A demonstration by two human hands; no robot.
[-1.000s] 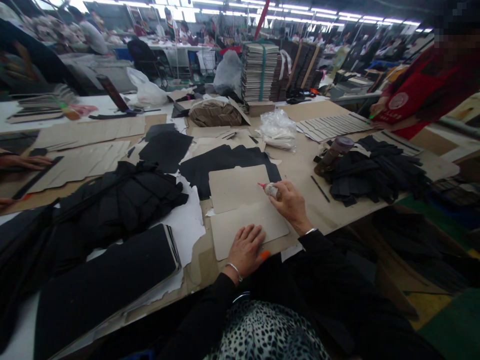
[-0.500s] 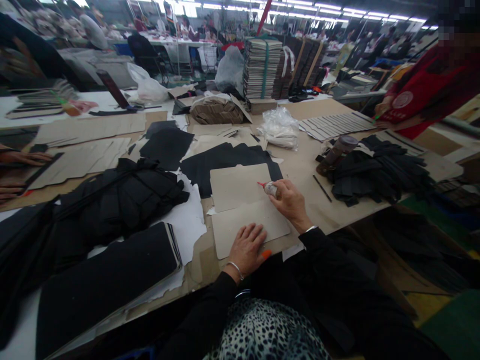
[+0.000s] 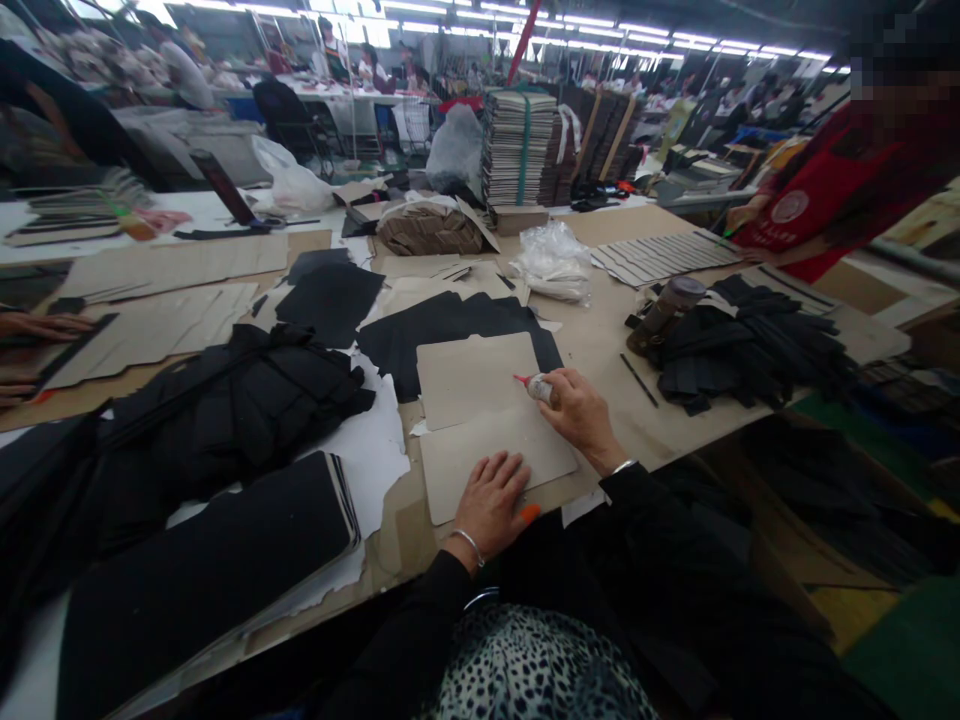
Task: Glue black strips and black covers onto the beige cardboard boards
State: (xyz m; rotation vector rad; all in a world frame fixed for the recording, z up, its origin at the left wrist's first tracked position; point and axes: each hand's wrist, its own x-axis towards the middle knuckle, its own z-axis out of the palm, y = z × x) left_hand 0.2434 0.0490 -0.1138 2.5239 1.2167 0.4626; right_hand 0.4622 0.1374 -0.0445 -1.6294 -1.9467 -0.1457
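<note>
My right hand (image 3: 583, 418) is closed around a small glue bottle (image 3: 541, 389) with a red nozzle. The bottle is tipped, its nozzle pointing left just over a beige board (image 3: 472, 370); whether the tip touches the board I cannot tell. A second beige board (image 3: 457, 470) lies nearer to me, its far edge against the first. My left hand (image 3: 491, 500) rests flat on this near board, fingers stretched out, with an orange cover on the thumb. Black sheets (image 3: 397, 340) lie partly under the far board.
To the left are a heap of black strips (image 3: 240, 390) and a stack of black panels (image 3: 217, 570). A dark pen (image 3: 639, 380), a brown bottle (image 3: 667, 310) and more black strips (image 3: 750, 345) lie right. A co-worker in a red apron (image 3: 795, 215) stands at the right.
The whole view has shifted slightly. The right hand still holds the glue bottle over the far board, and the left hand stays flat on the near one.
</note>
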